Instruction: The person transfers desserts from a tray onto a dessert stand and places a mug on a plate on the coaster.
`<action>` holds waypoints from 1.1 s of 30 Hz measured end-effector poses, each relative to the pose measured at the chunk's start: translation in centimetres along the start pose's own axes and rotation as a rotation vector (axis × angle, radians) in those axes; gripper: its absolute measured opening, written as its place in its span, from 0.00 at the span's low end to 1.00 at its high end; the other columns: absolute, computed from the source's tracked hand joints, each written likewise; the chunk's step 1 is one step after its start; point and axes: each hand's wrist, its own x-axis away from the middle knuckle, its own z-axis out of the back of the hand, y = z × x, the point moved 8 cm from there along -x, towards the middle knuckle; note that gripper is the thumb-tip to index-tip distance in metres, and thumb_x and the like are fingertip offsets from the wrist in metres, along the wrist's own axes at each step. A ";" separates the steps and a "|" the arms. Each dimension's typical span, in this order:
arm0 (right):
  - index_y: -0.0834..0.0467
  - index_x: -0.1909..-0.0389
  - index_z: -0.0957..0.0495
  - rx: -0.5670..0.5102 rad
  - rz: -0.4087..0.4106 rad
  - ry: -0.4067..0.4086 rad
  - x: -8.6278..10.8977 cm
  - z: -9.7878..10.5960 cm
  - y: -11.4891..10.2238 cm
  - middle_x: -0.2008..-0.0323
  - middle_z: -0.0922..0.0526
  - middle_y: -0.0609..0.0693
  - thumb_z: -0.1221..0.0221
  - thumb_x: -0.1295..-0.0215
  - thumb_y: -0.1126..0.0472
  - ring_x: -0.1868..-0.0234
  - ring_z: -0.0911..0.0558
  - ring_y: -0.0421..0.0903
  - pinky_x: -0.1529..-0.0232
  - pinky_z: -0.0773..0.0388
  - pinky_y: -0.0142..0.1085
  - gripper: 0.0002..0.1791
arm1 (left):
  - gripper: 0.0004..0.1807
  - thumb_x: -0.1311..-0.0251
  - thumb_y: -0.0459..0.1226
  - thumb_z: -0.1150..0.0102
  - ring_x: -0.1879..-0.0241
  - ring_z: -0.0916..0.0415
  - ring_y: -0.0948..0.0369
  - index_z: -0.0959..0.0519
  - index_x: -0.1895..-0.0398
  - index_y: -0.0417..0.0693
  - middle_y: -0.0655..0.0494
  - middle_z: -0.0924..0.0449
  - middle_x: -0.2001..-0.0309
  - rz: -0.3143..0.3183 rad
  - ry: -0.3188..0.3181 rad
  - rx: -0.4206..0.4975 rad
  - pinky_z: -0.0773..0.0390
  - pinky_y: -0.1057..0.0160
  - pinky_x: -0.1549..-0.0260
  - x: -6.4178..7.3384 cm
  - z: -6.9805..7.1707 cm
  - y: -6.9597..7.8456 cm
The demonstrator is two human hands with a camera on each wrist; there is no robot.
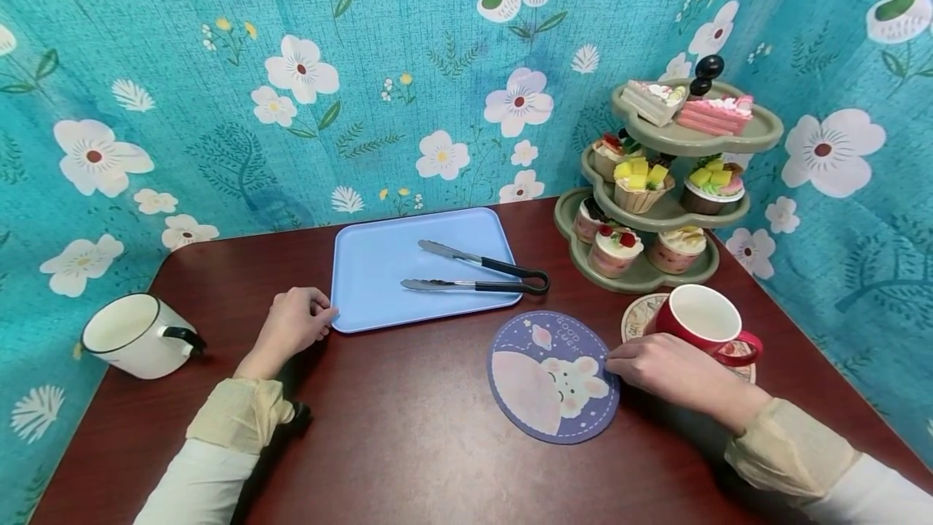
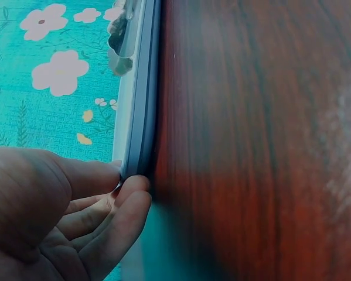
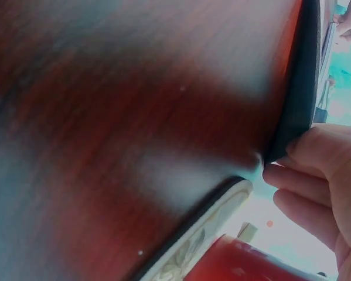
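My left hand (image 1: 295, 321) pinches the near left corner of a light blue tray (image 1: 372, 274). In the left wrist view, the thumb is on the rim of the tray (image 2: 141, 111) and the fingertips are by its underside. Metal tongs (image 1: 503, 287) with black handles lie spread on the tray, their bent end past its right edge. My right hand (image 1: 674, 367) pinches the right edge of a round purple mat (image 1: 525, 403) with a bunny picture. The right wrist view shows the held mat edge (image 3: 298, 93) tilted off the table, thumb on it.
Just behind my right hand, a red mug (image 1: 674, 324) stands on a round patterned coaster (image 1: 632, 321). A three-tier green stand (image 1: 767, 133) with cake slices and several cupcakes is at the back right. A white mug (image 1: 149, 347) with a black handle stands at the left.
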 end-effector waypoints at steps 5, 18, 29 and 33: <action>0.55 0.59 0.14 0.005 0.014 0.009 0.1 0.1 0.0 0.63 0.11 0.48 0.26 0.57 0.67 0.63 0.13 0.43 0.61 0.15 0.38 0.19 | 0.09 0.35 0.35 0.41 0.80 0.20 0.64 0.20 0.61 0.35 0.49 0.16 0.75 0.001 -0.003 -0.001 0.18 0.63 0.73 -0.1 0.0 0.0; 0.52 0.63 0.15 -0.036 -0.006 -0.021 0.2 -0.3 0.3 0.68 0.12 0.43 0.26 0.55 0.65 0.69 0.16 0.38 0.64 0.16 0.35 0.15 | 0.10 0.35 0.36 0.40 0.79 0.21 0.64 0.20 0.60 0.35 0.49 0.16 0.74 0.012 -0.020 -0.013 0.18 0.63 0.71 -0.2 0.0 0.0; 0.53 0.63 0.14 -0.084 -0.041 -0.064 0.4 -0.3 0.7 0.67 0.12 0.43 0.25 0.54 0.63 0.70 0.16 0.37 0.65 0.16 0.33 0.14 | 0.10 0.35 0.35 0.41 0.79 0.21 0.64 0.21 0.60 0.35 0.48 0.17 0.74 0.014 -0.026 0.003 0.17 0.62 0.72 0.0 0.0 0.2; 0.53 0.63 0.14 -0.098 -0.063 -0.093 0.4 -0.4 0.8 0.67 0.11 0.44 0.25 0.53 0.62 0.70 0.16 0.37 0.64 0.16 0.33 0.14 | 0.10 0.35 0.35 0.41 0.79 0.21 0.64 0.21 0.60 0.35 0.48 0.17 0.74 0.018 -0.025 0.005 0.17 0.62 0.72 0.0 0.0 0.1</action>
